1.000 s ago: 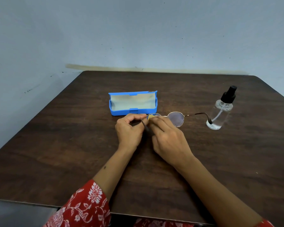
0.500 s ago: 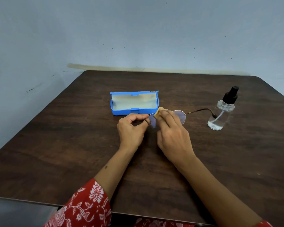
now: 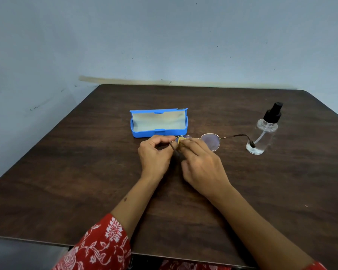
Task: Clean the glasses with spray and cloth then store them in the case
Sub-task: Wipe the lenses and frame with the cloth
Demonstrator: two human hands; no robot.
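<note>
Left hand pinched the left end of the round wire-rimmed glasses – thumb and forefinger curled around the frame near the hinge, the dark temple arm slanting down between the two hands. Right hand gripped a small yellow cloth, fingers curled over it and pressing it onto the left lens; only a corner of the cloth showed past the fingertips. The glasses sat low over the dark wooden table, just in front of the blue glasses case (contact with the tabletop couldn't be judged). The right lens was uncovered, and its temple arm stretched out toward the clear spray bottle, its dark tip overlapping the bottle's base in this view – touching or not was unclear.

The case lay open, pale lining up, lid standing at the back, nothing inside that could be seen. The spray bottle stood upright at right with a black pump top, a little liquid at the bottom.

Red floral-print sleeve on the left arm at the bottom edge. Pale blue wall behind the table.
</note>
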